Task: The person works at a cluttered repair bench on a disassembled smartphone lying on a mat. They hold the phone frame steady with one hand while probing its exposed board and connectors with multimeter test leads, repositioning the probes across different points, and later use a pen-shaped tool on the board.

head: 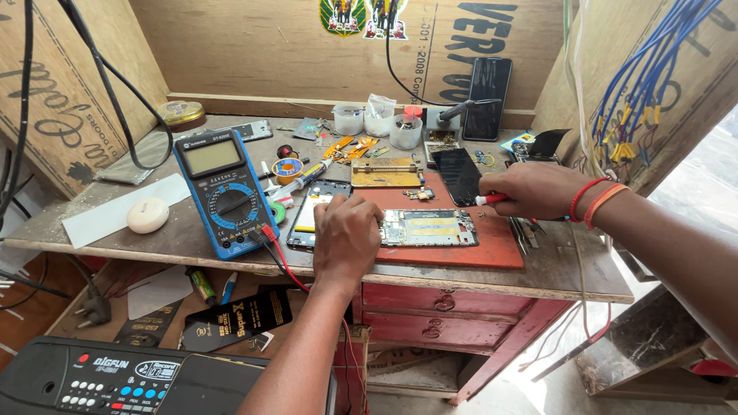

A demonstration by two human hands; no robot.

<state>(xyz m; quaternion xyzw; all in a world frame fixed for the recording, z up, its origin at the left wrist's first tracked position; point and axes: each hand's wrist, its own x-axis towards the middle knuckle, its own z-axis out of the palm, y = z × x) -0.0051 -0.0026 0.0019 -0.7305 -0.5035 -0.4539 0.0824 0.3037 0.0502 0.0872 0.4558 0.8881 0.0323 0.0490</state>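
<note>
Left hand [346, 234] is down on the near end of the opened phone [428, 228], fingers curled and pressing on its left edge, pinning it to the red mat [461, 250]. Whether anything is pinched under those fingers cannot be told. The phone lies flat on the mat, circuit board face up, right in the middle of the bench [561, 269].

Right hand [534, 190] hovers just right of the phone and a little behind it, fingers closed around a red-and-white tool [492, 199] whose tip points back toward the phone. Two bands, red and orange, sit on that wrist.

Left of the phone, just beside the left hand, lies a second phone frame [314, 211], and further left stands the blue multimeter [225, 192], its red lead running past the left wrist. Behind the phone sits a brass-coloured plate [387, 172]; a dark screen [458, 175] lies behind and right of it. A white round puck [147, 215] rests well left, beyond the multimeter.
</note>
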